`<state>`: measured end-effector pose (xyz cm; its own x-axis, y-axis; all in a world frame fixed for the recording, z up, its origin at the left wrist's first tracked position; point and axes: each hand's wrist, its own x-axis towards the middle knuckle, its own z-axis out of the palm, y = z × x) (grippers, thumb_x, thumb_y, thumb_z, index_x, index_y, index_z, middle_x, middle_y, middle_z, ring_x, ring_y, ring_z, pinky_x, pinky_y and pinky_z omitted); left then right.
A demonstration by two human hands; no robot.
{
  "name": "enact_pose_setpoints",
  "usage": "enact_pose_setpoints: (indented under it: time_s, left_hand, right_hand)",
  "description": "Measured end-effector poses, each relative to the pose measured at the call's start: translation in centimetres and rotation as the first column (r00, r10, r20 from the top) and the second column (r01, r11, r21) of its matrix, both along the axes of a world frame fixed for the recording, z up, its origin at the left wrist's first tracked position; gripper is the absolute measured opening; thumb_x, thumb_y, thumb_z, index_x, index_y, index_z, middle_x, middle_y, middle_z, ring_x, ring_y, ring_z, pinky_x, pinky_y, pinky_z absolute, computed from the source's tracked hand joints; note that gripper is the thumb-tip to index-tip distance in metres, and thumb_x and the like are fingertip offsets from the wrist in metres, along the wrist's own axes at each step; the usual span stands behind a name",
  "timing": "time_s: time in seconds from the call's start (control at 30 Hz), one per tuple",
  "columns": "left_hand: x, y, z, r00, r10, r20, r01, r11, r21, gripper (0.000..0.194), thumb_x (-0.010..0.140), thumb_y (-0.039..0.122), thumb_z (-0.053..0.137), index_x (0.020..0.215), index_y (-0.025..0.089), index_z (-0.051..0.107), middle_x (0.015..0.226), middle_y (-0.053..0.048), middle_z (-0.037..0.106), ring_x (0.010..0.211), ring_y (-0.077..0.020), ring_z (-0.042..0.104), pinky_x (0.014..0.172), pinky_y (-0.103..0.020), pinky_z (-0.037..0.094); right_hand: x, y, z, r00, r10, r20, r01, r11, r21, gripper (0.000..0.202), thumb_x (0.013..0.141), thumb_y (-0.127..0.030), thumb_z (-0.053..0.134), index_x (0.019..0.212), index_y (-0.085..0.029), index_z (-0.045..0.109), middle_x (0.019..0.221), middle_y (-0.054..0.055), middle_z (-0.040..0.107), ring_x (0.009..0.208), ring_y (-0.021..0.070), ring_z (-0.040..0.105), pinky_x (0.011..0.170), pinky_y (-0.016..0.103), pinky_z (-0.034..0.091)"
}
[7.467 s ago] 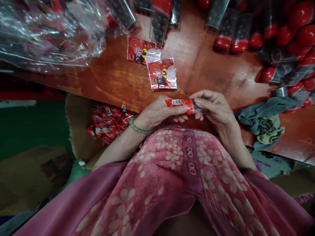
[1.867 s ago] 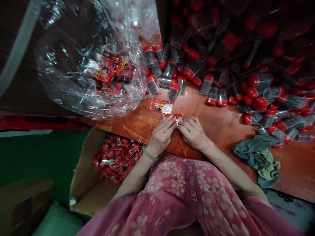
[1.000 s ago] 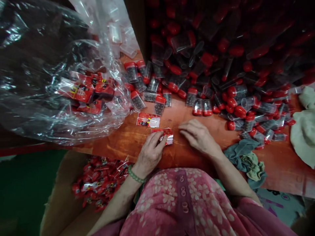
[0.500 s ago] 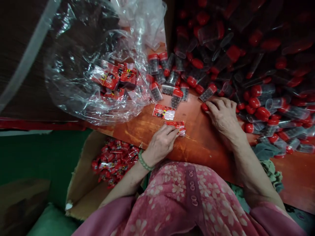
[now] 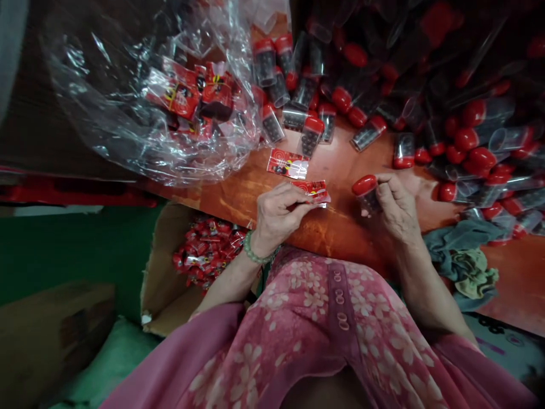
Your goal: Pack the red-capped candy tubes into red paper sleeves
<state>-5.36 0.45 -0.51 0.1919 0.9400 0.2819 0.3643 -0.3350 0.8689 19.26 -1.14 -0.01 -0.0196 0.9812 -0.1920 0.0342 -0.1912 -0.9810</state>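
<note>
My left hand (image 5: 279,218) pinches a small red printed packet (image 5: 314,190) by its edge, just over the table. A second red packet (image 5: 287,163) lies flat a little beyond it. Between the fingers and thumb of my right hand (image 5: 397,207) is a small clear bottle with a red cap (image 5: 365,186), tilted, dark inside. Several similar red-capped bottles (image 5: 369,132) filled with dark beads lie on the table past both hands.
A large heap of red-capped bottles (image 5: 481,159) covers the back right. A clear plastic bag (image 5: 179,165) holds red packets at the left. Below the table edge, a cardboard box (image 5: 159,272) contains many red wrapped pieces. Crumpled cloth (image 5: 468,255) lies at the right.
My right hand has picked up a red-capped bottle from beside the heap and drawn it nearer. My left hand has lifted the packet slightly. The view has shifted.
</note>
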Motion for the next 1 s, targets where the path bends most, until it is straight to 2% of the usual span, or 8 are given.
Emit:
enact_pose_setpoints:
  time_s: [0.1,0.2,0.3,0.4,0.6,0.83,0.9,1.0]
  left_hand:
    - [0.1,-0.7,0.7,0.999,-0.032,0.007,0.032,0.996,0.086,0.008,0.082,0.022,0.082,0.078,0.018,0.077,0.077,-0.002,0.077,0.069,-0.0115,0.070,0.069,-0.024,0.054]
    - [0.3,-1.4,1.2,0.998,-0.066,0.005,0.065,0.991,0.118,0.008,0.083,0.023,0.082,0.080,0.018,0.076,0.077,-0.002,0.077,0.070,-0.0112,0.070,0.068,-0.023,0.055]
    - [0.4,-1.9,1.4,0.996,-0.093,0.007,0.092,0.986,0.137,0.007,0.085,0.023,0.080,0.082,0.018,0.076,0.078,-0.002,0.077,0.070,-0.0109,0.069,0.066,-0.023,0.054]
    - [0.4,-2.4,1.5,0.994,-0.104,0.026,0.099,0.983,0.152,0.007,0.085,0.022,0.079,0.081,0.017,0.075,0.077,-0.001,0.076,0.069,-0.0105,0.069,0.065,-0.021,0.054]
    - [0.4,-3.1,1.2,0.989,-0.150,-0.019,0.151,0.980,0.129,0.008,0.087,0.021,0.077,0.081,0.017,0.074,0.076,-0.002,0.075,0.069,-0.0111,0.068,0.066,-0.022,0.054]
    - [0.4,-3.5,0.6,0.969,-0.229,-0.093,0.235,0.970,0.060,0.012,0.090,0.023,0.073,0.080,0.016,0.074,0.075,-0.003,0.073,0.069,-0.0119,0.065,0.066,-0.024,0.052]
    - [0.4,-3.6,0.4,0.961,-0.254,-0.106,0.258,0.966,0.018,0.015,0.091,0.025,0.072,0.079,0.016,0.074,0.073,-0.003,0.072,0.068,-0.0120,0.064,0.066,-0.024,0.051]
    - [0.2,-3.5,0.4,0.939,-0.330,-0.092,0.321,0.941,-0.104,0.018,0.093,0.030,0.071,0.082,0.016,0.076,0.076,-0.004,0.073,0.069,-0.0124,0.065,0.067,-0.024,0.051]
  right_hand:
    - [0.3,-1.2,1.8,1.000,0.027,0.000,-0.027,0.998,0.055,0.028,0.093,-0.051,0.071,0.107,-0.027,0.068,0.081,-0.003,0.069,0.058,0.0104,0.061,0.054,0.023,0.052]
    - [0.3,-2.0,3.6,0.983,0.112,0.148,-0.134,0.980,0.146,0.021,0.094,-0.041,0.071,0.111,-0.028,0.072,0.092,0.000,0.073,0.073,0.0137,0.067,0.067,0.027,0.055]
    - [0.0,-2.3,4.6,0.937,0.213,0.276,-0.286,0.923,0.259,0.019,0.096,-0.032,0.069,0.114,-0.027,0.074,0.097,0.002,0.075,0.082,0.0156,0.069,0.075,0.029,0.055]
    - [0.0,-2.3,5.0,0.879,0.271,0.393,-0.408,0.854,0.323,0.019,0.096,-0.028,0.069,0.115,-0.026,0.074,0.101,0.003,0.077,0.087,0.0168,0.070,0.080,0.030,0.055]
    - [0.6,-2.7,5.3,0.711,0.353,0.608,-0.582,0.781,0.227,0.025,0.100,-0.032,0.063,0.121,-0.022,0.072,0.101,0.007,0.076,0.088,0.0190,0.070,0.080,0.032,0.054]
    - [0.2,-2.4,5.6,0.485,0.452,0.749,-0.720,0.693,0.048,0.037,0.105,-0.042,0.051,0.118,-0.016,0.074,0.088,0.008,0.069,0.077,0.0190,0.065,0.071,0.031,0.050]
    - [0.0,-2.2,5.5,0.479,0.485,0.731,-0.735,0.677,0.033,0.039,0.105,-0.043,0.050,0.118,-0.017,0.075,0.086,0.007,0.068,0.076,0.0185,0.065,0.069,0.030,0.049]
    - [-0.1,-1.8,5.5,0.538,0.529,0.657,-0.721,0.692,0.034,0.040,0.105,-0.046,0.050,0.118,-0.018,0.076,0.089,0.007,0.072,0.078,0.0184,0.068,0.071,0.030,0.050]
